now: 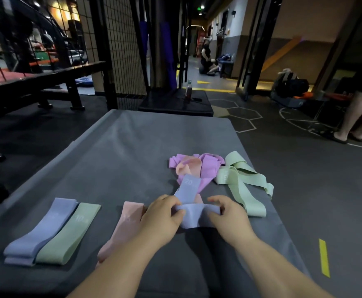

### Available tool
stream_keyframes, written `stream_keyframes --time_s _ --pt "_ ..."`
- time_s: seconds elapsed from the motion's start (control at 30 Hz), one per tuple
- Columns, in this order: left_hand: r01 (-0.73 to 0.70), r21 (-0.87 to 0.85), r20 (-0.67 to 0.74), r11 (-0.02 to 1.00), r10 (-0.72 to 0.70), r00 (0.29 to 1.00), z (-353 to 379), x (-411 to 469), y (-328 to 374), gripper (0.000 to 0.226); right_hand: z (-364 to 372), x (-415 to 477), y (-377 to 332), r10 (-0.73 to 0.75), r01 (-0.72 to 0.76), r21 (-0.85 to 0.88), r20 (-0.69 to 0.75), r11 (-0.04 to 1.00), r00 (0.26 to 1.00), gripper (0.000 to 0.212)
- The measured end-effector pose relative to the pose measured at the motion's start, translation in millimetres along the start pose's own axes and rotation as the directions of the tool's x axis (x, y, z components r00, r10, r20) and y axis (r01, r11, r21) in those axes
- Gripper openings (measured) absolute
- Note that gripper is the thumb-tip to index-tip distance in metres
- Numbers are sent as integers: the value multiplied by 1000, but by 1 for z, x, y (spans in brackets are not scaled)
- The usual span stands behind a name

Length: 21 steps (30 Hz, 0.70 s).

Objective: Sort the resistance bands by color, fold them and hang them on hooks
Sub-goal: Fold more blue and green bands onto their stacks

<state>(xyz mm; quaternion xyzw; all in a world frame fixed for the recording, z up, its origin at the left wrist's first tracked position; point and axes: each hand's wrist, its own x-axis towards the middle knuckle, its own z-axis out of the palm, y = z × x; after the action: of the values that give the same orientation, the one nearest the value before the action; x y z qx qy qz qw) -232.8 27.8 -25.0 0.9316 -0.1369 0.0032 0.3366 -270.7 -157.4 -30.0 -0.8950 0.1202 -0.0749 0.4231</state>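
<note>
Hands: left hand (162,214) and right hand (227,212) both have curled fingers, each pinching one side of a fold in the periwinkle band (191,219).
Held band: a soft, flat fabric loop marked "20", toward the near right of the worktop (122,158); its far end rests on the pile.
Surface: grey, smooth cloth, faintly creased.
Near left corner: folded periwinkle strip (40,229) touching folded green strip (68,233); folded pink strip (126,229) apart, partly under the left forearm.
Right edge: crumpled purple and peach bands (208,166), with loose green loops (240,179) just beside them.
</note>
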Motion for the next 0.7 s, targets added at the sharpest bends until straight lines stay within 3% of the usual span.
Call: stream_keyframes --time_s 0.1,0.27,0.53,0.7 --pt "-54 -64 34 997 56 998 -1 -4 1 9 -5 -7 -4 7 -8 29 17 1000 1000 25" --pt "-114 -81 82 990 120 989 -2 -12 5 18 -12 -17 -3 10 -12 22 85 1000 996 21" --pt "-53 -147 134 988 73 988 0 -19 3 11 -30 -26 -1 -31 29 25 75 999 997 36" --pt "-45 -160 161 986 71 984 1 -22 9 19 -45 -32 4 -1 -2 42 68 999 998 34"
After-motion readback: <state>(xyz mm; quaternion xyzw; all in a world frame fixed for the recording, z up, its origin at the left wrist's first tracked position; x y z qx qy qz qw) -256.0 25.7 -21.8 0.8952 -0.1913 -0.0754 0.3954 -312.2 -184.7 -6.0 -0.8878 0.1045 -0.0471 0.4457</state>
